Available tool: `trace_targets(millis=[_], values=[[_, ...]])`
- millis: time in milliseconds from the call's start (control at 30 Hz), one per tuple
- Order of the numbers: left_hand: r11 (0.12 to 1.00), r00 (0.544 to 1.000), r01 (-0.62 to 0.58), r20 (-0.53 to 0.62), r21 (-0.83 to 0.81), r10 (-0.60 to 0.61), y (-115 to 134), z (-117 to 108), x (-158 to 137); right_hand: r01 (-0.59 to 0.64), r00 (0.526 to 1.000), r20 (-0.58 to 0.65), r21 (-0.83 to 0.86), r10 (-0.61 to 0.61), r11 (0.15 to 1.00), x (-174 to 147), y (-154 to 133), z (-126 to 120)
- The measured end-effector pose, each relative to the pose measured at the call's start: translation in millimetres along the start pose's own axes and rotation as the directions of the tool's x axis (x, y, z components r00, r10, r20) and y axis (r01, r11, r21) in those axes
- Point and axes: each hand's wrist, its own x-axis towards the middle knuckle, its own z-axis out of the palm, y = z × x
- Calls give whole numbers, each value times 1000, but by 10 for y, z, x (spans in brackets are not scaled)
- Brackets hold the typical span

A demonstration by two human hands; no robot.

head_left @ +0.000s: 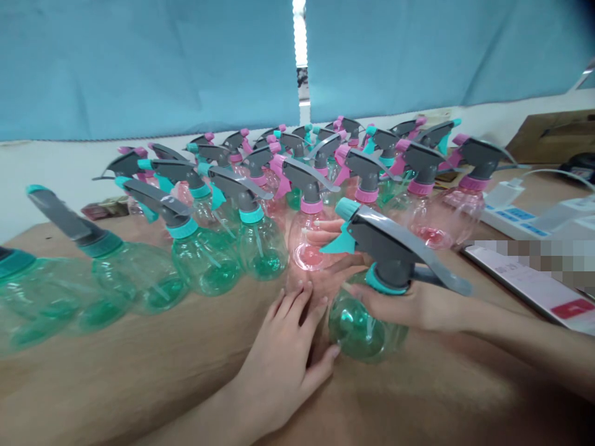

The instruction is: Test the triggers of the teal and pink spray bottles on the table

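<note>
My right hand [409, 306] is around a green spray bottle [367, 334] with a grey and teal trigger head, just below its collar. The thumb lies across the front of the bottle, while the other fingers stretch out behind it toward a pink spray bottle [309, 248]. To the left of the held bottle, my left hand [288, 341] rests palm down on the wooden table [186, 378], fingers stretched and holding nothing. Ahead of it stands another green spray bottle [264, 251] with a teal collar.
Several more green and pink spray bottles crowd the table toward the wall, with a green one [204, 260] in the left row. At right lie a phone [525, 279] and a white power strip [511, 217] with plugs. A cardboard box [548, 136] stands behind them, and a blue curtain [139, 68] hangs at the back.
</note>
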Motion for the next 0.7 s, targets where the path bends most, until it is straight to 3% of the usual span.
trace_targets(millis=[167,333,533,700], values=[[1000,1000,-2,3,-10,2,3,-12,1,-49,999,17,37,49,998,5,3,0],[1000,1000,-4,8,-12,4,12,-17,3,15,1000,-13,100,-14,995,43,-127,-15],[1000,1000,-2,10,-2,2,8,-18,3,-1,1000,-30,83,4,997,32,-247,-33],[1000,1000,-8,0,-10,8,0,-7,6,-39,999,-9,19,40,999,16,-140,-20]])
